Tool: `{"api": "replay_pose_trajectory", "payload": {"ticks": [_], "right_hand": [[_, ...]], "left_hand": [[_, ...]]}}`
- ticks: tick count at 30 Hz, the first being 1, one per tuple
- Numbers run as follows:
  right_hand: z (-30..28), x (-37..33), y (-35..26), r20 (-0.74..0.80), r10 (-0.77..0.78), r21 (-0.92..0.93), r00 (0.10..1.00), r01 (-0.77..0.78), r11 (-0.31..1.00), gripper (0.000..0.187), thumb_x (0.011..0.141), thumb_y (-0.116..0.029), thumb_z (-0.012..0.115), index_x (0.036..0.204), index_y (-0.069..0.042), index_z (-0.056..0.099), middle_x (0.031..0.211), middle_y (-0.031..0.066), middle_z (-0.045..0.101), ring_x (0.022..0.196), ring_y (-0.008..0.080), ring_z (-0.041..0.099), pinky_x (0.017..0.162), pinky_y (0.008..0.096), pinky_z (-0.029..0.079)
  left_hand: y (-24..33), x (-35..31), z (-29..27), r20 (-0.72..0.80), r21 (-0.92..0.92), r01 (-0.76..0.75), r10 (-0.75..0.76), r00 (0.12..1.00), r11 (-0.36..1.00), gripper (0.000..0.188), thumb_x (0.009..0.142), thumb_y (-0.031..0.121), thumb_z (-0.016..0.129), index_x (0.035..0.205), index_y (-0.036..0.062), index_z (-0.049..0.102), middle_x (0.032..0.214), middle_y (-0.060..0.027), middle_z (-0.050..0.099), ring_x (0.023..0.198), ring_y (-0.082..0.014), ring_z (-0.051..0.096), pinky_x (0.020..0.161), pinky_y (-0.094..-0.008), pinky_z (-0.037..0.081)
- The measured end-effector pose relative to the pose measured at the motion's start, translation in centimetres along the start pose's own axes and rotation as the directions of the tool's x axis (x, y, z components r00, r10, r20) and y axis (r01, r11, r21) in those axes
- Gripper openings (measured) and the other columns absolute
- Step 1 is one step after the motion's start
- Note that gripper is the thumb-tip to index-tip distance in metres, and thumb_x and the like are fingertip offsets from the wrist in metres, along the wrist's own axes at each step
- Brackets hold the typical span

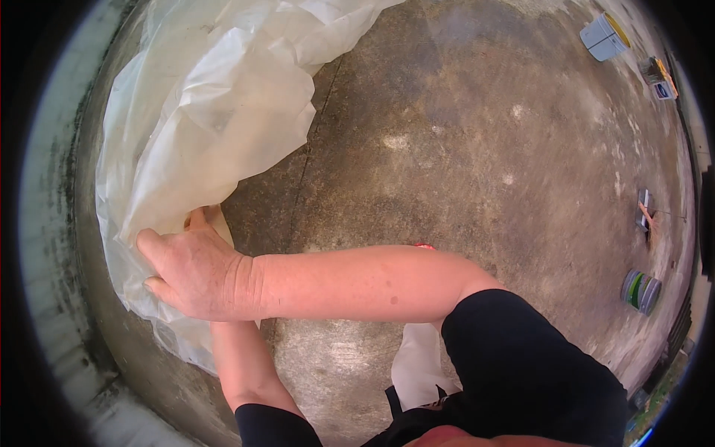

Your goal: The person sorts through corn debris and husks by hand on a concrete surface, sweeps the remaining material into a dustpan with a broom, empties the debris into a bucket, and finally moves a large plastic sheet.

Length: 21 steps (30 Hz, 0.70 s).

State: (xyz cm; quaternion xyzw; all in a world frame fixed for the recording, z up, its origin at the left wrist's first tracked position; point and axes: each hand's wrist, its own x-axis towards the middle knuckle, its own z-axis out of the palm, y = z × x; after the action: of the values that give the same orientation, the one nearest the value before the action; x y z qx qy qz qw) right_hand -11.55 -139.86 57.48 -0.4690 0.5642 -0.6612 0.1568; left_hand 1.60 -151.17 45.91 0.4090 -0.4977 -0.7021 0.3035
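Note:
A large, milky, translucent plastic sheet (231, 112) spreads in loose folds over the left side and runs up to the top edge. My right hand (197, 276) reaches across to the left and grips its gathered near part, with the thumb and fingers closed on the folds. Behind it, my left hand (197, 218) is mostly covered. Only a bit of finger shows there, curled against the same plastic. My right forearm crosses over my left one. Below the hands, the sheet's lower edge hangs down beside my left forearm.
Stained concrete floor (447, 164) lies under me, with a pale wall (56, 201) curving along the left. Toward the right edge stand a grey bucket with a yellow inside (605, 37), an orange-and-dark container (659, 78), a brush-like tool (645, 210) and a green-banded can (641, 292).

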Motion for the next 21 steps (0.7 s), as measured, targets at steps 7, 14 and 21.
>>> {"api": "replay_pose_trajectory", "payload": {"ticks": [7, 14, 21], "right_hand": [[-5.1, -10.6, 12.7, 0.307, 0.874, 0.228, 0.376, -0.921, 0.316, 0.041, 0.085, -0.035, 0.054, 0.106, 0.0, 0.045, 0.086, 0.0084, 0.056, 0.071, 0.0136, 0.055, 0.06, 0.0271, 0.049], [-2.3, -2.5, 20.5, 0.44, 0.857, 0.75, 0.267, -0.635, -0.188, 0.041, 0.084, -0.03, 0.055, 0.107, 0.002, 0.047, 0.095, 0.0178, 0.057, 0.082, 0.0266, 0.059, 0.065, 0.0413, 0.051], [2.1, -11.5, 6.9, 0.469, 0.84, 0.769, 0.273, -0.594, -0.237, 0.008, 0.079, -0.005, 0.049, 0.081, -0.01, 0.043, 0.054, 0.0028, 0.045, 0.042, 0.0116, 0.039, 0.035, 0.0249, 0.024]], "left_hand": [[21.9, -8.4, -2.3, -0.226, 0.592, -0.009, 0.177, 0.958, 0.806, 0.024, 0.079, 0.011, 0.054, 0.1, -0.0017, 0.054, 0.093, -0.0042, 0.055, 0.087, -0.0136, 0.051, 0.078, -0.0252, 0.039], [33.7, -19.0, -11.2, -0.319, 0.644, 0.013, 0.253, 0.913, 0.765, 0.035, 0.078, 0.014, 0.055, 0.107, -0.0042, 0.053, 0.102, -0.0057, 0.057, 0.092, -0.0156, 0.052, 0.08, -0.0263, 0.04], [29.9, -25.1, -25.4, -0.338, 0.908, 0.083, 0.601, 0.725, 0.41, 0.045, 0.086, 0.019, 0.056, 0.122, -0.0022, 0.04, 0.102, -0.0084, 0.054, 0.088, -0.0162, 0.051, 0.081, -0.0275, 0.04]]}}
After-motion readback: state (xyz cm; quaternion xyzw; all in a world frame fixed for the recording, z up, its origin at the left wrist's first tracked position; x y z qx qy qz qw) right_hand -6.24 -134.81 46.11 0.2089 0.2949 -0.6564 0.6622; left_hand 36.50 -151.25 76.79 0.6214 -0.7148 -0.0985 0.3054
